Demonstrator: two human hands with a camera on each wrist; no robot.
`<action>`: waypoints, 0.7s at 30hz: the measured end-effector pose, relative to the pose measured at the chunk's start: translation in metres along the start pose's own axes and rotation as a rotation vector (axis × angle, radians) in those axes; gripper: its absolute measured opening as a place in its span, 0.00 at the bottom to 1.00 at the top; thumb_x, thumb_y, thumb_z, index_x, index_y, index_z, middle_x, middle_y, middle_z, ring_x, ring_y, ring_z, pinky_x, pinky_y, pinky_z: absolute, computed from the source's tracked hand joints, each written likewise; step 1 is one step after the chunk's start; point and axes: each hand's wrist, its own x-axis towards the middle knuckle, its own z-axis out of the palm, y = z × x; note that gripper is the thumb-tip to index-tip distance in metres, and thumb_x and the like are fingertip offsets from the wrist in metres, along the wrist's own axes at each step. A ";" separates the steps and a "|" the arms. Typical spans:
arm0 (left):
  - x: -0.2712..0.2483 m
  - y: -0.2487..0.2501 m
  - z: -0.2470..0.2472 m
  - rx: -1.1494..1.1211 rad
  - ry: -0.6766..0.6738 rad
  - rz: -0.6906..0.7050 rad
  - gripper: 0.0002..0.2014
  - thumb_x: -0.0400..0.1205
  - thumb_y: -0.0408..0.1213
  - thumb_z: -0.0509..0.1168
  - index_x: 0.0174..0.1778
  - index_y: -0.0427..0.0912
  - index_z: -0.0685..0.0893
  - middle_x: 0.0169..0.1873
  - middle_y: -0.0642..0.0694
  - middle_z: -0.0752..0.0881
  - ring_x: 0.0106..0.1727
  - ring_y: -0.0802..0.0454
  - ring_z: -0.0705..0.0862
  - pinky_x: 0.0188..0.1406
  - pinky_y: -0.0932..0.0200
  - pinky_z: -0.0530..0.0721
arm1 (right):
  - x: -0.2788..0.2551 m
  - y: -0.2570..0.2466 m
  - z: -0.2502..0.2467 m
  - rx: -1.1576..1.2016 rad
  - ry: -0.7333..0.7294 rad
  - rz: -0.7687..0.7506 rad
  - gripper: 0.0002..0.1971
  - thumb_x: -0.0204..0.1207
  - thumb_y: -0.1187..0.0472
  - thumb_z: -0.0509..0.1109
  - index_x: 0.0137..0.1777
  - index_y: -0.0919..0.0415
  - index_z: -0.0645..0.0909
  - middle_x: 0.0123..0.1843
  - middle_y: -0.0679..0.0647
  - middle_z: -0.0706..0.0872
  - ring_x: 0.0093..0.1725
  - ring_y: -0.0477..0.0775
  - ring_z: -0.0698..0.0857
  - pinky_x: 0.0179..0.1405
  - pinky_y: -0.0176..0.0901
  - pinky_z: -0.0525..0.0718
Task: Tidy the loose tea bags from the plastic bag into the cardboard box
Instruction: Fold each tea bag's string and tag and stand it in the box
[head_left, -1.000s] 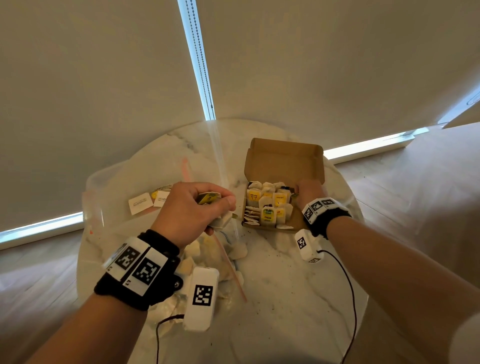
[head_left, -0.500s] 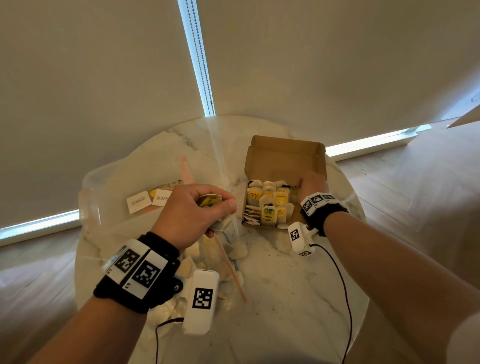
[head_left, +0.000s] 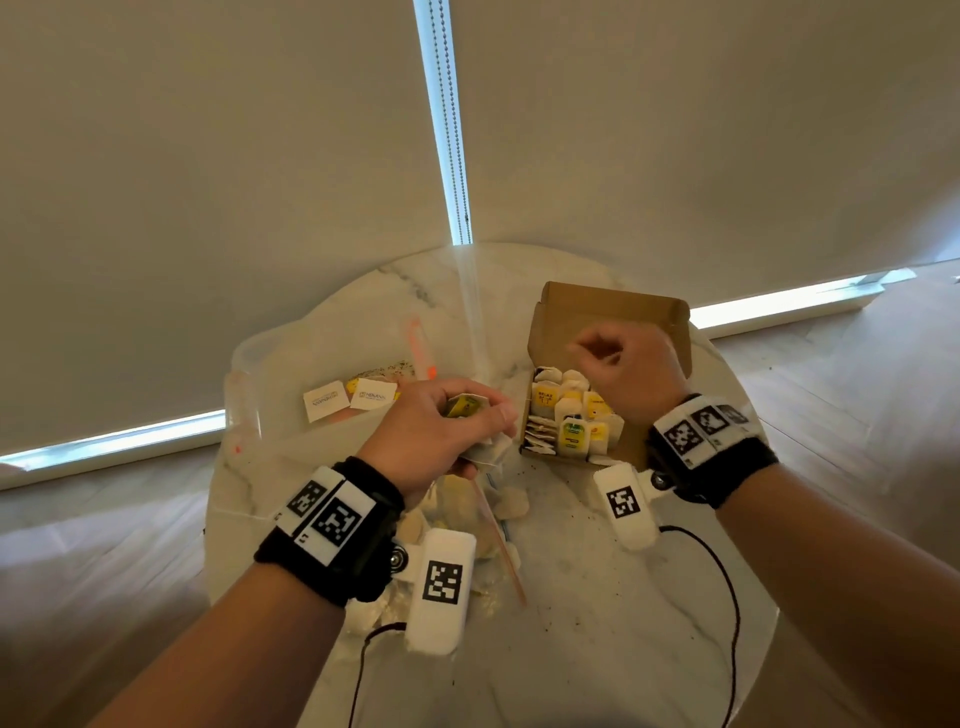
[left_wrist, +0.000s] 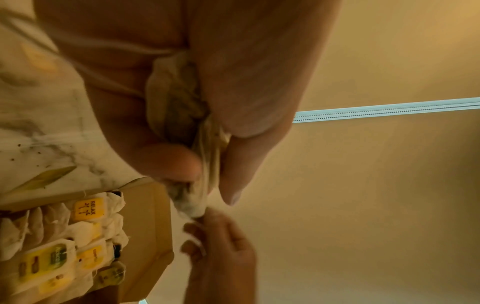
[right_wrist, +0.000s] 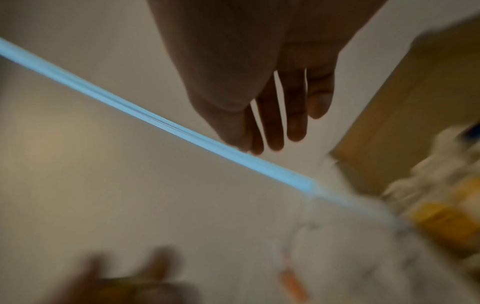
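The brown cardboard box (head_left: 613, 317) stands open on the marble table, right of centre, with tea bags (head_left: 571, 421) packed upright in rows. My left hand (head_left: 483, 415) hovers just left of it and grips a bunch of tea bags (left_wrist: 179, 107) with a yellow tag (head_left: 462, 405). My right hand (head_left: 597, 353) hangs above the box with relaxed fingers (right_wrist: 272, 127) that hold nothing. The clear plastic bag (head_left: 280, 415) lies at the left, and loose tea bags (head_left: 511, 504) lie under my left wrist.
White sachets (head_left: 324, 400) and an orange zip strip (head_left: 421, 353) show inside the bag. Tea crumbs dot the round marble table (head_left: 597, 623). A black cable (head_left: 727, 571) runs from my right wrist. Roller blinds and a bead chain (head_left: 452, 130) stand behind the table.
My right hand has lifted out of the box's right side and moved up and left above it. My left hand has kept its grip on the tea bags in nearly the same place.
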 end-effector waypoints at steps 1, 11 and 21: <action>-0.001 -0.001 -0.001 0.011 -0.019 -0.003 0.04 0.79 0.35 0.74 0.47 0.41 0.90 0.41 0.35 0.91 0.28 0.55 0.82 0.20 0.62 0.79 | -0.006 -0.022 -0.005 0.102 -0.064 -0.093 0.02 0.79 0.57 0.72 0.47 0.51 0.87 0.40 0.40 0.87 0.41 0.41 0.87 0.43 0.35 0.85; -0.024 -0.003 -0.001 0.116 -0.158 0.066 0.13 0.75 0.27 0.77 0.54 0.38 0.86 0.33 0.46 0.86 0.28 0.56 0.85 0.23 0.62 0.81 | -0.031 -0.093 -0.004 0.000 -0.470 -0.193 0.05 0.72 0.58 0.79 0.48 0.54 0.91 0.39 0.42 0.89 0.36 0.42 0.83 0.35 0.27 0.77; -0.033 -0.009 -0.007 0.020 -0.135 0.113 0.14 0.77 0.27 0.75 0.57 0.38 0.85 0.37 0.49 0.88 0.36 0.54 0.88 0.27 0.60 0.84 | -0.042 -0.099 -0.014 0.203 -0.406 -0.046 0.03 0.76 0.66 0.75 0.48 0.65 0.87 0.42 0.57 0.92 0.39 0.55 0.92 0.43 0.46 0.91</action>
